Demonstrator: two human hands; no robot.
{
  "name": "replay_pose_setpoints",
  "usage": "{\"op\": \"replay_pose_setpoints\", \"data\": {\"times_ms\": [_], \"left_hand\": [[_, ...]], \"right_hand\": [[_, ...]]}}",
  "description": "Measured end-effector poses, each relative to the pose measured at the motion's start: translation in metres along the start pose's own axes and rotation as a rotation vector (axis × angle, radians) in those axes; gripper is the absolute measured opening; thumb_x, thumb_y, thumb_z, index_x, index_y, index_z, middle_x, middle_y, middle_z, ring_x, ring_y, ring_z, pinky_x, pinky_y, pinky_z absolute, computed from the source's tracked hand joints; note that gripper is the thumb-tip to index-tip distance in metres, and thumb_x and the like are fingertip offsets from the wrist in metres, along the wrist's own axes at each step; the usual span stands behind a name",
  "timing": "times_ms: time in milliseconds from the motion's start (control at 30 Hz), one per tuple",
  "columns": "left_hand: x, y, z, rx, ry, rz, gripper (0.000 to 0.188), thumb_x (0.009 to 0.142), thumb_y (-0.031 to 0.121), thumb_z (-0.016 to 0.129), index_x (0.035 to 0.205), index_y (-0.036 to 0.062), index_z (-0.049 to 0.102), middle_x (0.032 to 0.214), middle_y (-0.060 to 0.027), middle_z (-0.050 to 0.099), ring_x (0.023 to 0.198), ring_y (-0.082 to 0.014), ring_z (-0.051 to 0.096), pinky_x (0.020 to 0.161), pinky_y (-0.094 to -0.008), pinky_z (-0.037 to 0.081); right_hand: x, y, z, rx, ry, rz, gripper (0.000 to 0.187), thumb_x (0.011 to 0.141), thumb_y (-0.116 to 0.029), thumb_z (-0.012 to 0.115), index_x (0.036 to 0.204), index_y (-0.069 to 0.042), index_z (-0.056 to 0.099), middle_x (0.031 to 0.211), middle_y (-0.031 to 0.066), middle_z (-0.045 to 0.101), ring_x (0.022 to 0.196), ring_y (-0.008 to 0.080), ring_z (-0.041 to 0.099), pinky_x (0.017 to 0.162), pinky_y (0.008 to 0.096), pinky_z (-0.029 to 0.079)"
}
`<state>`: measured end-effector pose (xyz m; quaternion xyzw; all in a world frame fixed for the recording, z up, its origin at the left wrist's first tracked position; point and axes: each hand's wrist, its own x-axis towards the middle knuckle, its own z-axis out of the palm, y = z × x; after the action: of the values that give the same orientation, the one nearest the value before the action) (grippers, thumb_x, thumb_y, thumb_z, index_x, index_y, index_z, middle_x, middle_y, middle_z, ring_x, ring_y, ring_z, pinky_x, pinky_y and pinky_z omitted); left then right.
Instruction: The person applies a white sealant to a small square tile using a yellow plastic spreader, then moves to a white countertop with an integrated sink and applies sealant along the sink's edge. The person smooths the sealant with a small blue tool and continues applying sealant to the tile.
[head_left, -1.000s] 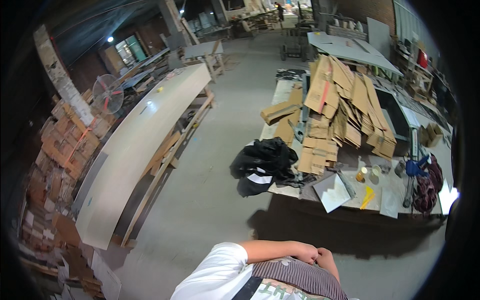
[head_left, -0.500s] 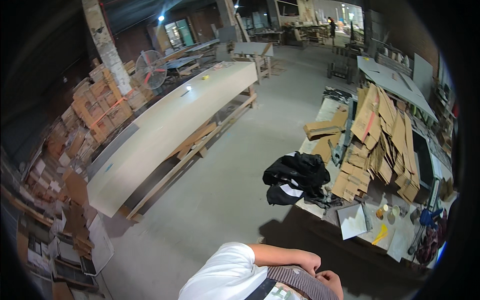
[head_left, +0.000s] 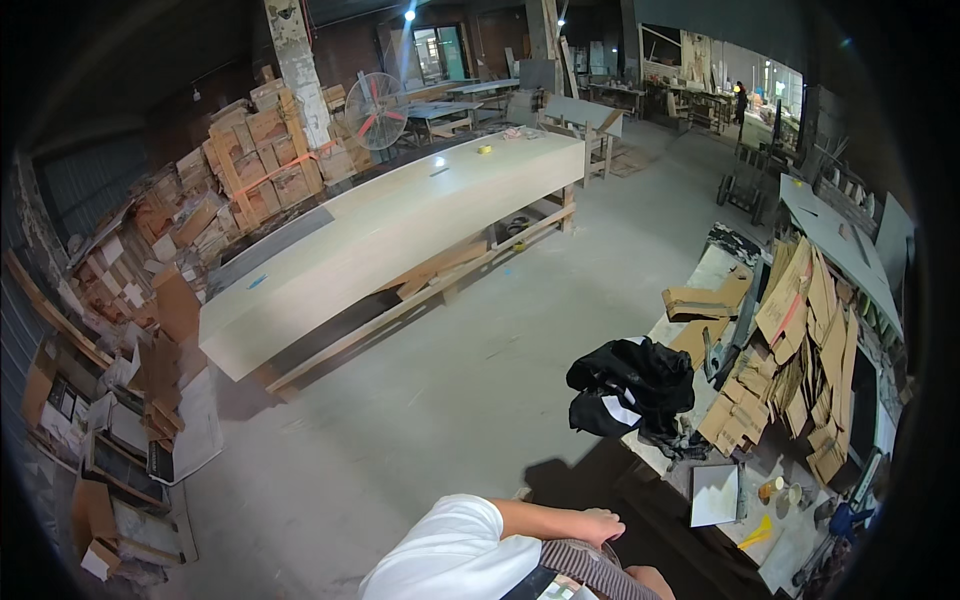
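My left hand (head_left: pixel 600 527) is at the lower middle, at the end of a bare forearm below a white sleeve (head_left: pixel 440 545). Its fingers are curled closed at the edge of the brown striped cloth (head_left: pixel 590 565) over my front; whatever they grip is hidden. Only part of my right hand (head_left: pixel 650 580) shows at the lower edge, beside that cloth, with its fingers out of sight. A white board (head_left: pixel 715 496) and a yellow tool (head_left: pixel 757 532) lie on the bench to the right, apart from both hands.
A long pale panel (head_left: pixel 400 230) rests on a wooden frame across the floor. Flattened cardboard (head_left: pixel 790 330) and black plastic (head_left: pixel 640 385) cover the right bench. Wooden crates (head_left: pixel 255 165) and a large fan (head_left: pixel 377 112) stand far left. Cardboard and boards (head_left: pixel 150 450) crowd the near left.
The view has turned left, so the surroundings appear farther right. My left hand has shifted slightly left and up from my right hand, which has sunk lower and shows less.
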<state>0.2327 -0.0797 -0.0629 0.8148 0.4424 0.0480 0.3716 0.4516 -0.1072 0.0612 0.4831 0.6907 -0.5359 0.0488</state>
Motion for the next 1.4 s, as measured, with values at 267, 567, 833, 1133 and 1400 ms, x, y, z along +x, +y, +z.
{"op": "replay_pose_setpoints", "data": {"times_ms": [267, 567, 833, 1133, 1400], "left_hand": [[0.011, -0.018, 0.016, 0.085, -0.343, 0.07, 0.023, 0.073, 0.021, 0.065, 0.089, 0.0062, 0.07, 0.087, -0.0184, 0.068, 0.084, -0.0363, 0.066, 0.07, -0.0454, 0.051], [0.007, 0.019, -0.015, 0.171, -0.303, -0.055, 0.023, 0.067, 0.021, 0.066, 0.086, 0.0096, 0.07, 0.086, -0.0141, 0.068, 0.084, -0.0323, 0.067, 0.068, -0.0442, 0.053], [0.023, 0.049, 0.012, 0.256, -0.323, 0.023, 0.028, 0.079, 0.033, 0.063, 0.1, 0.0144, 0.065, 0.091, -0.012, 0.068, 0.088, -0.0317, 0.065, 0.073, -0.0427, 0.052], [0.081, 0.092, 0.051, 0.068, -0.692, 0.291, 0.051, 0.078, 0.033, 0.069, 0.121, 0.0071, 0.058, 0.109, -0.015, 0.065, 0.1, -0.0273, 0.063, 0.085, -0.0368, 0.051], [0.161, 0.116, 0.041, -0.328, -0.497, 0.018, 0.033, 0.093, 0.03, 0.057, 0.084, 0.0, 0.067, 0.077, -0.0087, 0.067, 0.073, -0.0159, 0.065, 0.072, -0.0313, 0.052]], "right_hand": [[0.018, -0.01, -0.006, -0.159, -0.082, -0.044, 0.025, 0.085, -0.021, 0.063, 0.098, 0.0, 0.068, 0.086, 0.0133, 0.068, 0.082, 0.0222, 0.065, 0.075, 0.0328, 0.05], [0.014, 0.011, 0.011, -0.157, -0.027, -0.166, 0.026, 0.082, -0.026, 0.061, 0.098, -0.008, 0.071, 0.088, 0.0176, 0.068, 0.085, 0.0319, 0.065, 0.076, 0.0389, 0.05], [0.002, 0.045, 0.037, -0.183, -0.018, 0.148, 0.025, 0.077, -0.028, 0.063, 0.096, -0.015, 0.072, 0.092, 0.0138, 0.069, 0.088, 0.0311, 0.066, 0.075, 0.0423, 0.051], [-0.07, 0.124, 0.066, -0.056, 0.44, 0.008, 0.025, 0.082, -0.025, 0.061, 0.1, -0.01, 0.071, 0.092, 0.0154, 0.068, 0.089, 0.0309, 0.065, 0.081, 0.042, 0.05], [-0.13, 0.156, 0.063, 0.516, 0.917, 0.22, 0.021, 0.083, -0.015, 0.06, 0.1, -0.005, 0.069, 0.094, 0.0146, 0.069, 0.09, 0.0303, 0.065, 0.08, 0.0368, 0.051]]}}
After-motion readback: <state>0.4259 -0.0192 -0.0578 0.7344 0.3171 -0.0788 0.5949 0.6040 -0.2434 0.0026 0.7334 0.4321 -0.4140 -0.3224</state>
